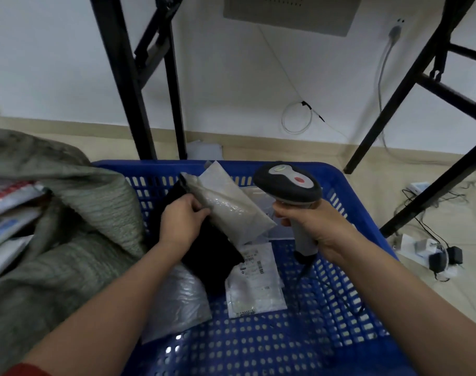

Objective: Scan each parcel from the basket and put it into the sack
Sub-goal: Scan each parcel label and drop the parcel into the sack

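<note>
Tiled floor (340, 169), blue basket (258, 348) centre: left grip (181, 221) clutches a beige parcel (231, 210) at 12 o'clock, right grip (318, 223) wraps the scanner (288, 185) at 2, sack (95, 253) at 9 looks part-filled, roughly three parcels left to scan

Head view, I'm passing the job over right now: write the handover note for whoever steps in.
Left hand grips the beige padded plastic parcel, lifted above the blue perforated plastic basket.
Right hand grips the grey-and-black handheld scanner, its head close beside that parcel.
Done: several flat parcels lie in the open grey-green woven sack on the left.
Left: I cannot tell whether the held parcel is scanned; scan it, then sack it. In the basket lie at least a black parcel, a silvery plastic parcel and a white labelled parcel.
</note>
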